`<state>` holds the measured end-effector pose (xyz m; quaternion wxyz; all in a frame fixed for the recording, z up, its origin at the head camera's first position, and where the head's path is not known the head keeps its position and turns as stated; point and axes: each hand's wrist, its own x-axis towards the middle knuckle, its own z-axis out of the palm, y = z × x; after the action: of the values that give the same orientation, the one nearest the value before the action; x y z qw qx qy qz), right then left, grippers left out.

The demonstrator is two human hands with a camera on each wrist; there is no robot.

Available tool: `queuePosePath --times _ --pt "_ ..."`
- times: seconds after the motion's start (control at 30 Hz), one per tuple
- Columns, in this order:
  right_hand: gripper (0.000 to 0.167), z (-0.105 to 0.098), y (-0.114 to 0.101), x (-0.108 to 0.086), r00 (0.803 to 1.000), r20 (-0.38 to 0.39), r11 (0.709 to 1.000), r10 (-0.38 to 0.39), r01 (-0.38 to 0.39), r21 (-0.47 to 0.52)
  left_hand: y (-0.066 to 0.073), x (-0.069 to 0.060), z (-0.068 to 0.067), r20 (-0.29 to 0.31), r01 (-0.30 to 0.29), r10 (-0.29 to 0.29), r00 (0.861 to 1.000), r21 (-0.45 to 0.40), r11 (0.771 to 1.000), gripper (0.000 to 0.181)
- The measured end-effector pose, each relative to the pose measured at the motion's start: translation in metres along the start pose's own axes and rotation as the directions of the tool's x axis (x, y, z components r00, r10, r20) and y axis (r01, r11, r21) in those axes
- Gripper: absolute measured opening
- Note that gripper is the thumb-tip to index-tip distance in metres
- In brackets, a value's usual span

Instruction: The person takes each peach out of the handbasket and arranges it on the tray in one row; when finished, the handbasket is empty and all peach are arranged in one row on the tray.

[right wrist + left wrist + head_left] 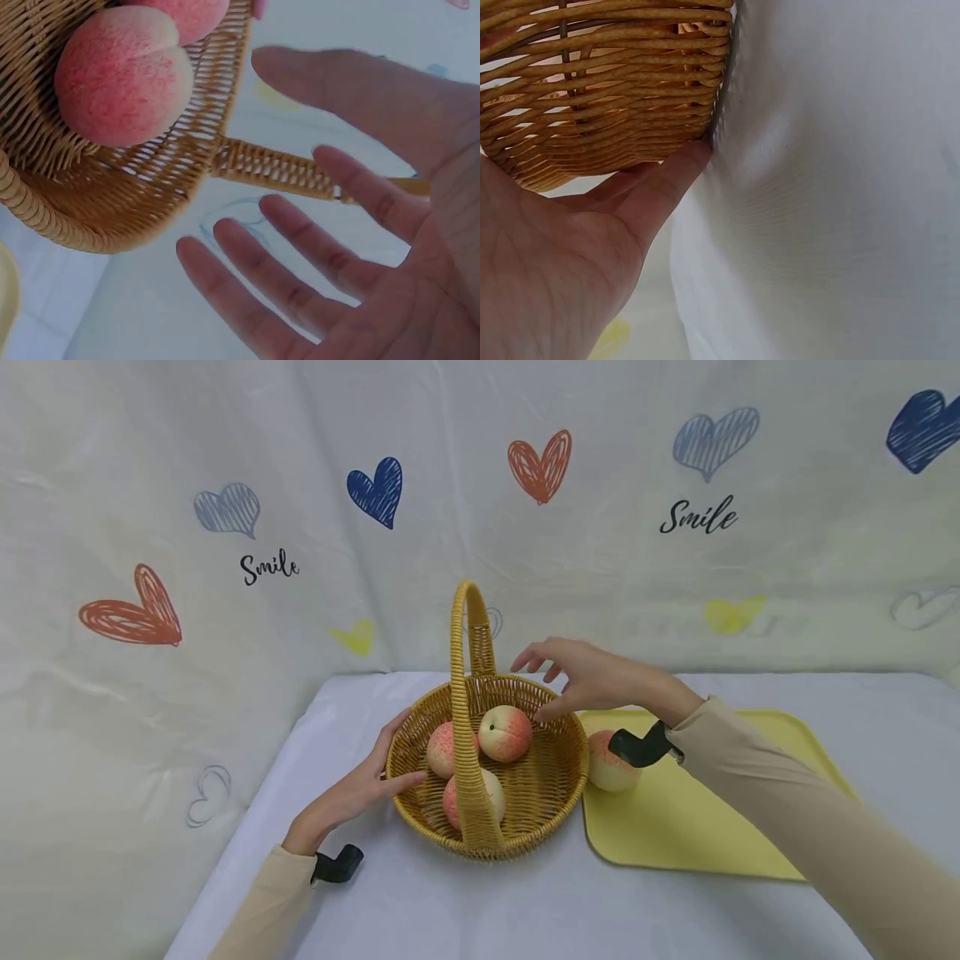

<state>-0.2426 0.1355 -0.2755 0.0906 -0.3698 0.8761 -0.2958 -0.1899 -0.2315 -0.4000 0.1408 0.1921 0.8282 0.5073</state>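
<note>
A wicker basket [540, 785] with a tall handle holds three pink-and-cream peaches [506, 733]. My left hand [358, 789] grips its left side, thumb over the rim and fingers outside; in the left wrist view the fingers of that hand [577, 247] lie against the weave [630, 82], low down by the cloth. Above the basket's right rear rim hovers my right hand [588, 677], fingers spread and holding nothing. The right wrist view shows this hand [416, 300] apart from the basket and a peach [124, 82] inside. The left thumb is hidden in the left wrist view.
Another peach [611, 764] sits at the left edge of a yellow tray [697, 810], beside the basket and partly behind the right wrist's black camera mount. White cloth [525, 910] covers the table, and a backdrop [465, 527] with printed hearts rises behind it.
</note>
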Motion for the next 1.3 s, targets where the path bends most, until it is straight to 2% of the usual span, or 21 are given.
queuePosePath --times 0.1,0.23,0.47,0.77,1.0,1.13,1.3 --pt "0.059 0.008 0.009 0.010 0.999 0.041 1.000 -0.015 0.015 0.018 0.000 0.000 0.002 0.003 0.005 -0.005 1.000 0.001 1.000 0.097" --pt "0.060 0.021 0.015 0.021 0.994 0.105 1.000 0.000 -0.002 0.020 0.001 0.000 0.003 0.003 -0.001 0.001 1.000 -0.007 1.000 0.097" --pt "0.066 0.043 0.015 0.031 0.973 0.230 1.000 -0.025 0.028 -0.009 0.002 0.001 0.003 0.002 -0.011 0.011 1.000 0.001 1.000 0.096" --pt "0.063 0.051 0.012 0.033 0.969 0.247 0.996 -0.029 0.048 -0.071 0.003 0.001 0.003 -0.003 -0.010 0.010 1.000 0.008 1.000 0.094" --pt "0.058 0.057 0.008 0.032 0.939 0.333 0.992 -0.087 0.113 -0.059 0.002 -0.001 0.003 -0.008 -0.015 0.015 1.000 -0.004 1.000 0.094" --pt "0.056 0.062 0.005 0.031 0.929 0.352 0.989 -0.115 0.140 -0.046 0.002 0.000 0.003 -0.005 -0.018 0.018 1.000 -0.008 1.000 0.094" --pt "0.055 0.067 0.001 0.030 0.924 0.365 0.987 -0.114 0.148 -0.069 0.000 0.000 0.003 -0.010 -0.009 0.009 1.000 0.006 1.000 0.094"
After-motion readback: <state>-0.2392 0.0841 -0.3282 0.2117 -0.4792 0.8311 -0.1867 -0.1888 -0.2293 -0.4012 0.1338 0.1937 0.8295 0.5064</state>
